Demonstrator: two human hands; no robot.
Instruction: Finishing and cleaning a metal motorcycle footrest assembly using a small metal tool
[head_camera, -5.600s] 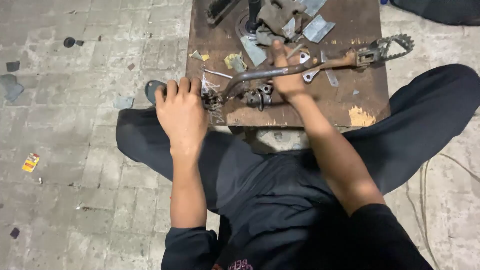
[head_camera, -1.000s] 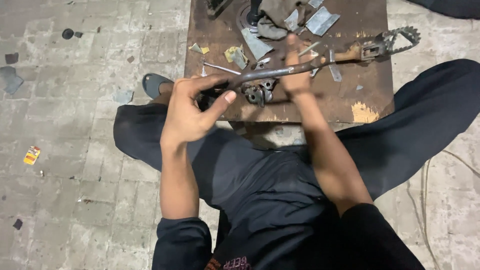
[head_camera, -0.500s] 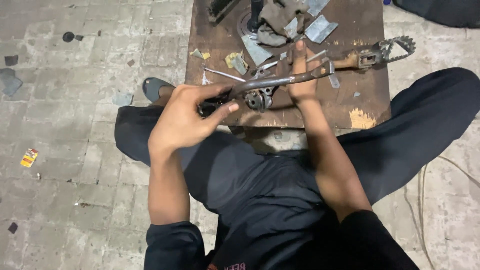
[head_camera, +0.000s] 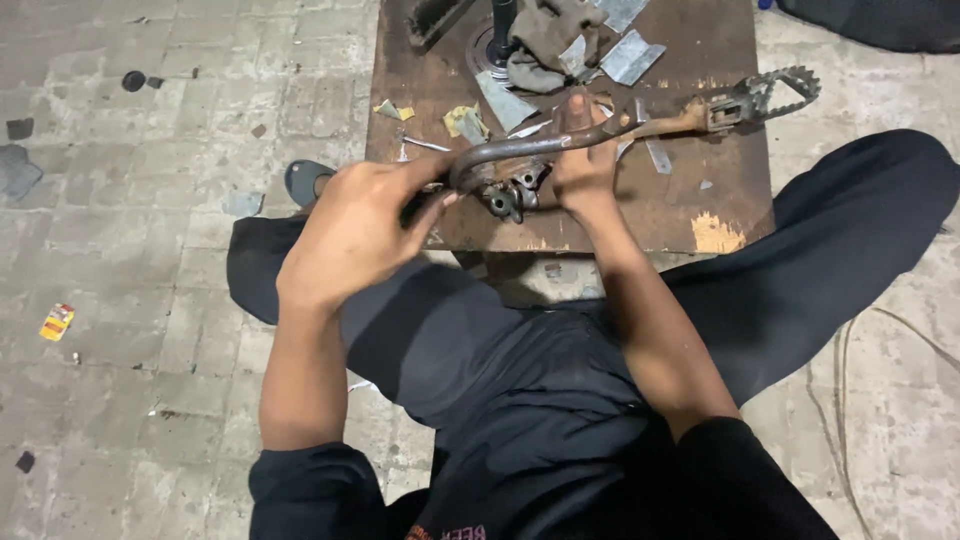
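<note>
The rusty lever lay across the brown desk, its long axis running from the toothed footpeg at the far right toward the near left. The left hand gripped its bent end; the right hand clasped its middle. Behind the lever sat metal scraps and a rag

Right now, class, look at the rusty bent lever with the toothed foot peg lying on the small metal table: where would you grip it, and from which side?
Grip the lever on its bare straight bar, coming from above, much as the right hand does. The bar lies flat and narrow; the foot peg is spiky, and the left hand covers the curved end.
</note>
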